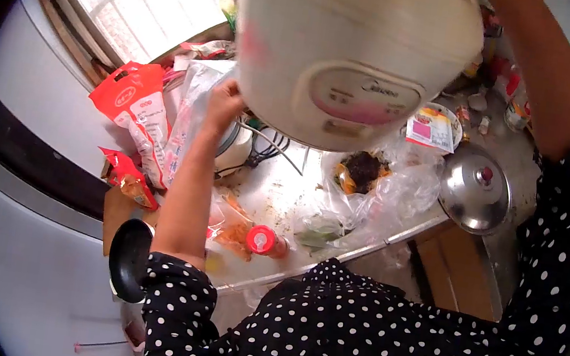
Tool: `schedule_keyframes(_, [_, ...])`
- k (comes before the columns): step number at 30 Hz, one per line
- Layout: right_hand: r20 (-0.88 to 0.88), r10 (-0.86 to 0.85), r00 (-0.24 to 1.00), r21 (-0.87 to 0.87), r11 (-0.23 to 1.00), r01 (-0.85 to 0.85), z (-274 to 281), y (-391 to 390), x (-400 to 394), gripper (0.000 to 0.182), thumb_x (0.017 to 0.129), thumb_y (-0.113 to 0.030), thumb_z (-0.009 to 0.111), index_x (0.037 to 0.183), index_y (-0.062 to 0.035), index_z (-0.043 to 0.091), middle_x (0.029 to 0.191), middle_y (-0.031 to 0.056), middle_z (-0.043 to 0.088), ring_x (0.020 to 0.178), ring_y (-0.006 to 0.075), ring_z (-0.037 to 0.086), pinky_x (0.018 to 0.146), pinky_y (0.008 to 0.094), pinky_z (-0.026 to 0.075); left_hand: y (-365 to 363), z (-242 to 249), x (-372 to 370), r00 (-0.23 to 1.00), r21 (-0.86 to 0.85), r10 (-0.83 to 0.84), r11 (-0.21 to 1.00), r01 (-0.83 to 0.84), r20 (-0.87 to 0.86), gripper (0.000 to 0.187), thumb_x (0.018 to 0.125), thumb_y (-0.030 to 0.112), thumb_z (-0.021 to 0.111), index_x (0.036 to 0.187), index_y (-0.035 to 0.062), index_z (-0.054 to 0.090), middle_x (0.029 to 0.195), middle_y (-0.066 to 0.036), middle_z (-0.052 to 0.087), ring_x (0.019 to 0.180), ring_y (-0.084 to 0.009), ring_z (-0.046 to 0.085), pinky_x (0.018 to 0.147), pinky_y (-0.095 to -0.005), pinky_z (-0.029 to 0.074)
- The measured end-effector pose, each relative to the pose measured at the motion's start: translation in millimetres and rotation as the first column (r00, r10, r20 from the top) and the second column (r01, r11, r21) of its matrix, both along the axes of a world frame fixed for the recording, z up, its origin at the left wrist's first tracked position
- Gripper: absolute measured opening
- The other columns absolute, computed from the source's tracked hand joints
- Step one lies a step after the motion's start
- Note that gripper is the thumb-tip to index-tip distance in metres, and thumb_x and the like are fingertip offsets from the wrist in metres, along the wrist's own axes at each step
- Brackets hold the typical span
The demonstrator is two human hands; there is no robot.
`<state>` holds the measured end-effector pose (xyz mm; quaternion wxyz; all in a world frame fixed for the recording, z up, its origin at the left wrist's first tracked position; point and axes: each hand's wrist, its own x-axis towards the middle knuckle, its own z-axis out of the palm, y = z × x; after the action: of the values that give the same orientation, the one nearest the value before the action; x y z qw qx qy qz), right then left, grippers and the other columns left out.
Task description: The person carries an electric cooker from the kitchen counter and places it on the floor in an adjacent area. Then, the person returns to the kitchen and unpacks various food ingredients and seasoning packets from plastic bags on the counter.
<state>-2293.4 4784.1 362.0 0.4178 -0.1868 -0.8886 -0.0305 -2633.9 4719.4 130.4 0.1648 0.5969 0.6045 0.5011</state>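
A white rice cooker point(273, 52) with a pink-and-silver front panel is held up above the counter, filling the top middle of the view. My left hand point(224, 105) is closed against its lower left side, the fingertips partly hidden by the cooker. Just beside that hand, a grey cord point(272, 141) runs down toward the counter. My right forearm reaches up along the cooker's right side, and the hand itself lies beyond the top edge.
On the metal counter point(276, 191) are a red-capped jar point(263, 240), clear plastic bags point(398, 201) with dark food, and black cable point(271, 148). Red-and-white bags point(140, 107) stand left, above a black pan point(130, 258). A steel lid point(476, 189) lies right.
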Motion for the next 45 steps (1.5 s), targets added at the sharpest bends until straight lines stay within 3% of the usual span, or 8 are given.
schedule_keyframes(3, [0.003, -0.099, 0.995, -0.478, 0.874, 0.088, 5.3, 2.8, 7.4, 0.038, 0.073, -0.040, 0.073, 0.068, -0.0025, 0.068, 0.051, 0.0014, 0.054, 0.044, 0.0113, 0.050, 0.040, 0.0253, 0.037, 24.6, -67.8, -14.1, 0.996, -0.139, -0.090, 0.986, 0.088, -0.008, 0.015, 0.074, 0.011, 0.069, 0.070, 0.0022, 0.057, 0.063, -0.002, 0.056, 0.052, -0.0082, 0.050, 0.045, -0.0243, 0.043])
schedule_keyframes(10, [0.055, -0.397, 0.916, -0.474, 0.798, 0.373, 12.1, -2.9, 39.0, 0.039, 0.069, -0.040, 0.075, 0.061, -0.0038, 0.063, 0.051, 0.0013, 0.051, 0.044, 0.0101, 0.045, 0.041, 0.0282, 0.033, 44.1, -145.2, -14.1, 0.894, -0.590, -0.421, 0.687, 0.424, 0.153, 0.009, 0.079, 0.009, 0.066, 0.082, 0.0010, 0.062, 0.073, -0.001, 0.061, 0.069, -0.0102, 0.054, 0.067, -0.0259, 0.044])
schedule_keyframes(16, [-0.010, -0.423, 0.906, -0.464, 0.804, 0.370, 15.0, -0.7, 80.8, 0.039, 0.069, -0.039, 0.076, 0.058, -0.0046, 0.060, 0.049, 0.0000, 0.049, 0.044, 0.0096, 0.044, 0.041, 0.0273, 0.033, 74.6, -189.8, 0.7, 0.901, -0.443, -0.391, 0.785, 0.433, 0.187, 0.010, 0.085, 0.008, 0.058, 0.087, 0.0000, 0.062, 0.081, -0.003, 0.061, 0.075, -0.0117, 0.055, 0.068, -0.0260, 0.044])
schedule_keyframes(18, [0.033, -0.441, 0.897, -0.546, 0.744, 0.386, 8.6, 5.1, 93.8, 0.033, 0.068, -0.030, 0.078, 0.064, -0.0027, 0.061, 0.056, 0.0015, 0.054, 0.050, 0.0096, 0.048, 0.045, 0.0260, 0.036, 71.7, -160.9, 19.7, 0.920, -0.475, -0.128, 0.825, 0.307, 0.371, 0.014, 0.089, 0.012, 0.053, 0.087, 0.0004, 0.059, 0.080, -0.007, 0.062, 0.068, -0.0141, 0.058, 0.064, -0.0266, 0.047])
schedule_keyframes(22, [0.007, -0.334, 0.943, -0.516, 0.806, 0.289, -23.2, 23.6, 101.0, 0.036, 0.066, -0.040, 0.074, 0.056, -0.0106, 0.056, 0.050, -0.0031, 0.045, 0.042, 0.0053, 0.041, 0.038, 0.0224, 0.030, 104.9, -115.1, -4.7, 0.907, -0.055, -0.107, 0.988, 0.141, 0.408, 0.024, 0.089, 0.021, 0.052, 0.070, 0.0064, 0.055, 0.060, -0.005, 0.058, 0.048, -0.0124, 0.052, 0.046, -0.0264, 0.043])
schedule_keyframes(33, [-0.043, -0.221, 0.974, -0.582, 0.798, 0.155, -59.8, 37.8, 65.2, 0.034, 0.068, -0.034, 0.076, 0.073, -0.0026, 0.066, 0.060, 0.0023, 0.060, 0.047, 0.0068, 0.052, 0.043, 0.0226, 0.039, 93.1, 181.6, 48.3, 0.975, 0.551, 0.082, 0.833, 0.047, -0.207, 0.021, 0.083, 0.023, 0.064, 0.085, 0.0025, 0.070, 0.068, 0.000, 0.061, 0.061, -0.0068, 0.052, 0.056, -0.0222, 0.041])
schedule_keyframes(42, [0.038, -0.177, 0.983, -0.431, 0.885, 0.176, -61.3, 11.5, 4.8, 0.043, 0.068, -0.024, 0.076, 0.099, 0.0002, 0.058, 0.067, 0.0057, 0.062, 0.055, 0.0080, 0.057, 0.051, 0.0217, 0.044, 83.0, 152.3, 58.9, 0.965, 0.338, -0.257, 0.904, 0.261, -0.056, 0.019, 0.085, 0.015, 0.064, 0.097, 0.0008, 0.065, 0.081, -0.007, 0.065, 0.063, -0.0100, 0.057, 0.056, -0.0254, 0.048])
schedule_keyframes(45, [0.029, -0.020, 0.999, -0.502, 0.864, 0.032, -68.5, 9.3, -12.2, 0.077, 0.065, -0.019, 0.076, 0.130, 0.0021, 0.040, 0.073, 0.0113, 0.065, 0.059, 0.0126, 0.061, 0.055, 0.0245, 0.047, 74.5, 144.9, 60.2, 0.926, 0.137, -0.373, 0.922, 0.362, 0.064, 0.023, 0.086, 0.017, 0.063, 0.102, 0.0009, 0.064, 0.090, -0.009, 0.066, 0.073, -0.0134, 0.060, 0.064, -0.0270, 0.051])
